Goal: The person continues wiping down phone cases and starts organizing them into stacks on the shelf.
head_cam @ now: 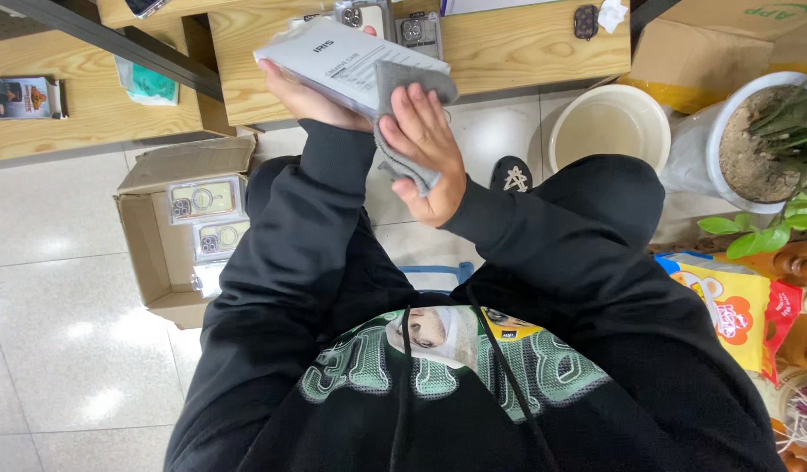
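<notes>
One flat white package [338, 65] (left hand [303, 96] beneath), one grey cloth [403, 114] under right hand [430, 153].

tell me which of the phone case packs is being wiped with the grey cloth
The flat grey pack held up in the left hand; the right hand presses the grey cloth on it. The others lie in the cardboard box.

Lighting: bright, even, from overhead. Glare: soft white patches on the glossy floor tiles [71, 332], lower left. Shadows: faint, diffuse. Focus: sharp centre; black sweatshirt [596, 288] loses detail. Distortion: mild wide-angle bending at edges.
</notes>
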